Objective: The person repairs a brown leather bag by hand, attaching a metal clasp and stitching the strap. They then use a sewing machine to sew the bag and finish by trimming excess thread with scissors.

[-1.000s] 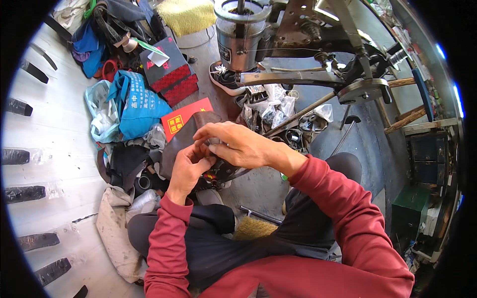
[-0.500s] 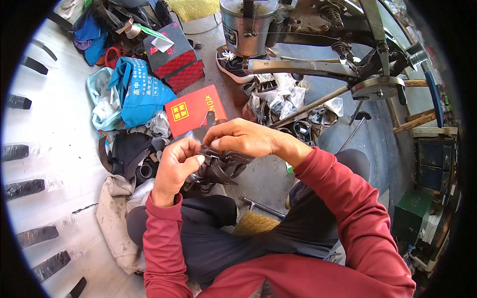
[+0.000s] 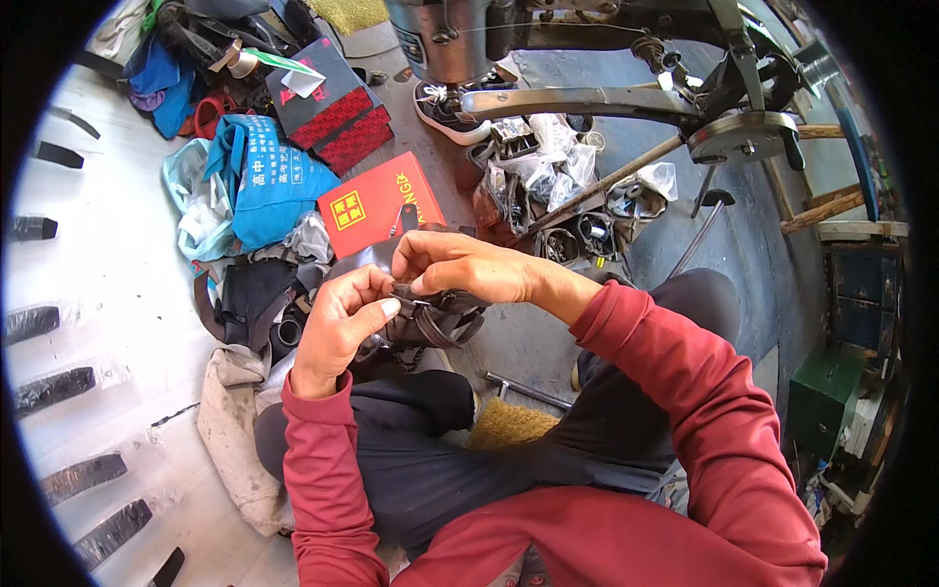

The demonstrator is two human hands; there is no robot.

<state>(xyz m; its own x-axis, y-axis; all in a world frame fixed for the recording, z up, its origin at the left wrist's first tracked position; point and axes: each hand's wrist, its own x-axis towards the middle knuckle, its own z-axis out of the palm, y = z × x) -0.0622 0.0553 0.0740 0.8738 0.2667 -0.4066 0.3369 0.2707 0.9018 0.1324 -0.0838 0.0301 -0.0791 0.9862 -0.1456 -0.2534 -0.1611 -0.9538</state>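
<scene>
1. Dark brown bag (image 3: 450,321): edge pinched by left hand (image 3: 342,313), thumb and forefinger nearly closed.
2. Right hand (image 3: 479,272): fingers curled, pinching same edge; exact contact partly hidden.
3. Bag sits between both hands, just ahead of dark trousers (image 3: 421,484); red box (image 3: 377,201) just beyond.
4. Risks: slack pinch lets edge slip; loose straps could bunch under fingertips.
5. Metal machine (image 3: 577,102) well apart, snag unlikely.

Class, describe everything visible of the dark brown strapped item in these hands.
The dark brown strapped item looks like smooth leather, with looped straps at its right and a small bright fitting, perhaps metal. The left hand and right hand pinch it in front of the person, nearer than the red box. The hands hide part of it, so its full shape is unclear.
</scene>
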